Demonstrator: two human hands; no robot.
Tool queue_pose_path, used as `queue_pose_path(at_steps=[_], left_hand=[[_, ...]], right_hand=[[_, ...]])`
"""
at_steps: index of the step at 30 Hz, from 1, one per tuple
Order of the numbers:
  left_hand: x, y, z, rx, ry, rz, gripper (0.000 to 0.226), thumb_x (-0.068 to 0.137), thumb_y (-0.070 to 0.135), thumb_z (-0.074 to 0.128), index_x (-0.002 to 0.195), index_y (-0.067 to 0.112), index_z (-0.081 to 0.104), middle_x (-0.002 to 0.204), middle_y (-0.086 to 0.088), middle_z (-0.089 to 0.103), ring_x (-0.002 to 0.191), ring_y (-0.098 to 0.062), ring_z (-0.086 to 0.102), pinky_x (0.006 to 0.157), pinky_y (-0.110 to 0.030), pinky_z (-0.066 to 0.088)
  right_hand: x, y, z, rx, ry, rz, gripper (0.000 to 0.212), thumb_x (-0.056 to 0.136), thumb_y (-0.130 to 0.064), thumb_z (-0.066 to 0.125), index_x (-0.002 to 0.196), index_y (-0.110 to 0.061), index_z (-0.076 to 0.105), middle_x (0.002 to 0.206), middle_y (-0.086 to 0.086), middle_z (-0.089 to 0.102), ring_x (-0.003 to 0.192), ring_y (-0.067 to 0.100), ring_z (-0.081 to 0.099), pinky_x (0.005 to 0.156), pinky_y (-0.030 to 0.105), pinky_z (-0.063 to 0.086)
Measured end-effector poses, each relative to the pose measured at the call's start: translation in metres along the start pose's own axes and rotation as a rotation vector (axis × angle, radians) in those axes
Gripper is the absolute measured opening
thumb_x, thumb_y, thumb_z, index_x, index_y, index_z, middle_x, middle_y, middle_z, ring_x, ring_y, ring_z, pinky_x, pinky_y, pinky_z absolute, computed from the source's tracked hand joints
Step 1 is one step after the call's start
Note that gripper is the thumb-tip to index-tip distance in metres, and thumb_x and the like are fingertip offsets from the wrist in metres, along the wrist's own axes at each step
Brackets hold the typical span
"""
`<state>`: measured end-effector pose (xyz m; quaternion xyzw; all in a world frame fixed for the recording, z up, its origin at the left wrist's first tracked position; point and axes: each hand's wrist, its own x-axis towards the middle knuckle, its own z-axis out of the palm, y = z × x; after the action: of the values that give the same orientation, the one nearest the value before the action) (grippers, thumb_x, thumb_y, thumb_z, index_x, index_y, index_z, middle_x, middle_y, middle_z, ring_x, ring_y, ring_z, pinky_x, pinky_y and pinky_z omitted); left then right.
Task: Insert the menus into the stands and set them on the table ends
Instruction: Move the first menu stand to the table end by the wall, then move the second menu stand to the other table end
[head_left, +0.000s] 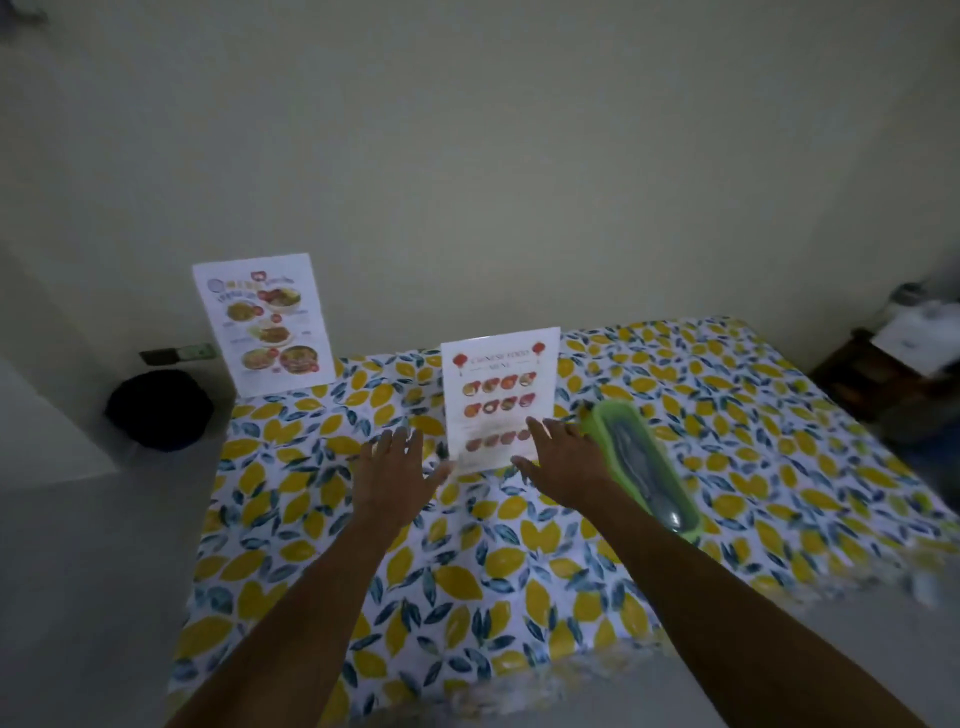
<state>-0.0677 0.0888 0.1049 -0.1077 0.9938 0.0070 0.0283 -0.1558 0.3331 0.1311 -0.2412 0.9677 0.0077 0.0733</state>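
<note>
A menu headed "Chinese Food Menu" (496, 395) stands upright in a clear stand near the middle of the table. My left hand (397, 470) is spread flat just left of its base, thumb near the stand's lower corner. My right hand (563, 460) reaches to the stand's lower right edge, fingers apart and touching or nearly touching it. A second menu with food pictures (265, 322) stands upright in its stand at the far left corner of the table. Neither hand grips anything that I can see.
The table wears a lemon-print cloth (753, 415). A green tray with cutlery (644, 462) lies just right of my right hand. A dark round bin (158, 410) sits on the floor left of the table. Furniture with papers (904, 364) stands at the far right.
</note>
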Motion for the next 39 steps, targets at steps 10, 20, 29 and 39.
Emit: queue_pose_path(at_steps=[10,20,29,39], left_hand=[[0.016,0.037,0.018,-0.031,0.04,0.041,0.085,0.09,0.075,0.021,0.146,0.015,0.04,0.15,-0.01,0.045,0.138,-0.028,0.041,0.111,-0.048,0.034],[0.066,0.034,0.052,0.015,-0.011,-0.21,0.078,0.086,0.074,0.043,0.133,0.013,0.055,0.135,-0.014,0.059,0.124,-0.033,0.056,0.099,-0.051,0.044],[0.105,0.072,0.06,-0.062,-0.083,-0.354,0.057,0.087,0.055,0.06,0.124,0.012,0.054,0.122,-0.009,0.066,0.114,-0.03,0.061,0.095,-0.047,0.045],[0.1,0.069,0.045,-0.269,-0.044,-0.43,0.026,0.1,0.034,0.045,0.115,0.019,0.061,0.095,-0.006,0.073,0.086,-0.03,0.069,0.067,-0.038,0.055]], right_hand=[[-0.01,0.069,0.017,0.036,-0.03,0.138,0.081,0.095,-0.068,0.033,0.157,-0.017,0.019,0.156,0.013,0.039,0.141,0.038,0.039,0.112,0.052,0.036],[0.09,0.121,0.049,0.099,-0.097,0.048,0.075,0.096,-0.059,0.042,0.154,-0.016,0.023,0.15,0.016,0.045,0.134,0.038,0.046,0.106,0.051,0.043],[0.151,0.139,0.071,0.122,-0.128,-0.119,0.065,0.096,-0.059,0.045,0.14,-0.012,0.041,0.124,0.018,0.065,0.119,0.041,0.058,0.1,0.053,0.047],[0.162,0.128,0.06,0.158,-0.136,-0.241,0.037,0.101,-0.045,0.045,0.11,-0.014,0.063,0.104,0.008,0.071,0.094,0.03,0.068,0.082,0.042,0.057]])
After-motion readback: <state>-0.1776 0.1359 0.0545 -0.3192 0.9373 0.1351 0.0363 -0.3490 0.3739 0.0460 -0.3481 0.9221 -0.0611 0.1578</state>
